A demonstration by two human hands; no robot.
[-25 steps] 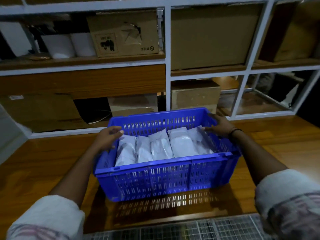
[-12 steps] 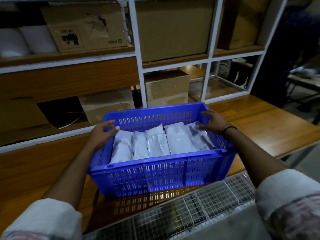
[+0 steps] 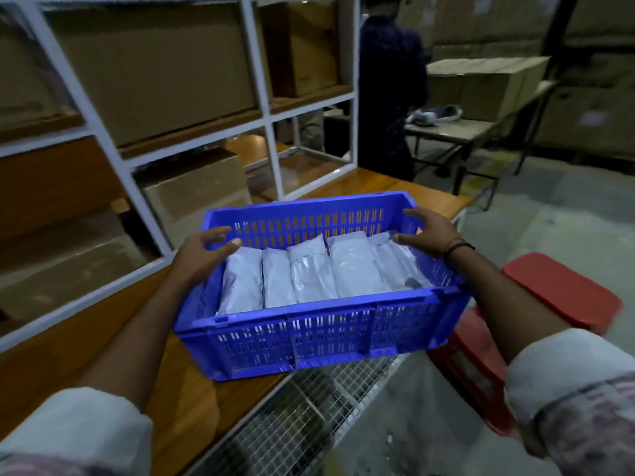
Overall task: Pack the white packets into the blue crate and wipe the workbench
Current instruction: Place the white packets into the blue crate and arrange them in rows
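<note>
**Blue crate gripped at both ends over the worktop edge**

The wooden worktop (image 3: 113,341) lies under the left forearm. Between the two hands sits the blue crate (image 3: 319,334), its right end past the worktop's edge. Five white packets (image 3: 309,276) stand side by side inside it. The left hand (image 3: 202,255) clasps the left rim; the right hand (image 3: 429,231) clasps the right rim.

Dim, bluish indoor light; motion blur throughout — worst at the edges; wide-angle bowing of straight lines.
</note>
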